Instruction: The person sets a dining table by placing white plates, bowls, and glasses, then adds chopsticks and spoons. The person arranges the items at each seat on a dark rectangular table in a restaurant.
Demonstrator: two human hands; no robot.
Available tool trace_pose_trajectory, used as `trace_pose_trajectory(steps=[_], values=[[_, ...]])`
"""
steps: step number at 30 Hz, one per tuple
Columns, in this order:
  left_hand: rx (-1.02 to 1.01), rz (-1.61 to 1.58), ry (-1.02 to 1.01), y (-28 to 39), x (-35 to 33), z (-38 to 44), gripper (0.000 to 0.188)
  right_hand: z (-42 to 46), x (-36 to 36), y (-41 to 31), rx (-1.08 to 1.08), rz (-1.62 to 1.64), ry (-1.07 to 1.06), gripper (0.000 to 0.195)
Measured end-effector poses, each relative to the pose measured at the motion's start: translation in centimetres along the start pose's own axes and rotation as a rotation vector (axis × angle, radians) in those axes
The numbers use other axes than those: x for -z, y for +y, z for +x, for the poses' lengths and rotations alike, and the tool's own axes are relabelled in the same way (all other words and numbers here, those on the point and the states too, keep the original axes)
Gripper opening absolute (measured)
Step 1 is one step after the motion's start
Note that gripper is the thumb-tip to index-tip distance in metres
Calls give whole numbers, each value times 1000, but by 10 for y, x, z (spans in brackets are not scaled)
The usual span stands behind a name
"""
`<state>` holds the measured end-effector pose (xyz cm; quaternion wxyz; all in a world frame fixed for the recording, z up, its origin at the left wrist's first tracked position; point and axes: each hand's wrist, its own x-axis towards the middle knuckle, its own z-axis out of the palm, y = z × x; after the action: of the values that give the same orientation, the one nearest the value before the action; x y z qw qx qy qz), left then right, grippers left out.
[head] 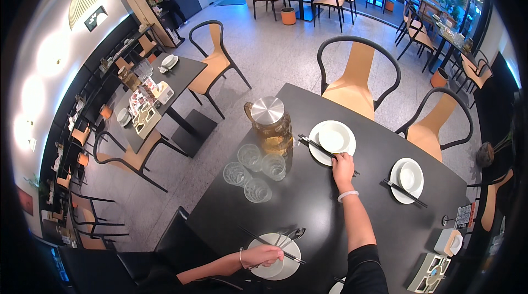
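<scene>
My right hand (343, 168) reaches across the dark table (317, 199) to a white plate (315, 151) with a white bowl (333, 137) on it. Its fingers are on a pair of black chopsticks (314, 144) lying across the plate's near side. My left hand (264, 256) is over a nearer plate (293, 271) and bowl, closed on utensils: metal spoons (298, 234) stick up from it, and black chopsticks (252, 233) pass at the fingers. To the right, another plate (398, 195) holds a bowl (411, 176), with black chopsticks (406, 193) across the plate.
Several clear glasses (258, 190) stand beside a glass pitcher (272, 129) with a metal lid. A tissue box (449, 242), a code stand (464, 215) and a cream-coloured holder (429, 272) are at the right. Chairs (350, 100) line the far side. A person (167, 1) stands at a distant counter.
</scene>
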<state>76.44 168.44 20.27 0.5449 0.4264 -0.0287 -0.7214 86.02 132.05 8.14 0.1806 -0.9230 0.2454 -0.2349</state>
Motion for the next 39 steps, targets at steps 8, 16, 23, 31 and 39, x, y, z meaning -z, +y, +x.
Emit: trace_pose_trajectory(steps=[8,16,23,31,39], values=[[-1,9,11,-2,-9,-5,23,-7,7,5,-6,120,-16,22],[-131,5,75,-13,-19,-14,23,-25,58,-33,-189,383,27,23],[-465,143,342,-29,-42,-23,26,-148,142,-115,-670,1154,-408,22],[-507,329,265,-74,-56,-35,47,-316,167,-156,-718,1319,-739,29],[-630,309,503,-133,-47,-48,57,-316,175,-163,-774,1257,-600,16]])
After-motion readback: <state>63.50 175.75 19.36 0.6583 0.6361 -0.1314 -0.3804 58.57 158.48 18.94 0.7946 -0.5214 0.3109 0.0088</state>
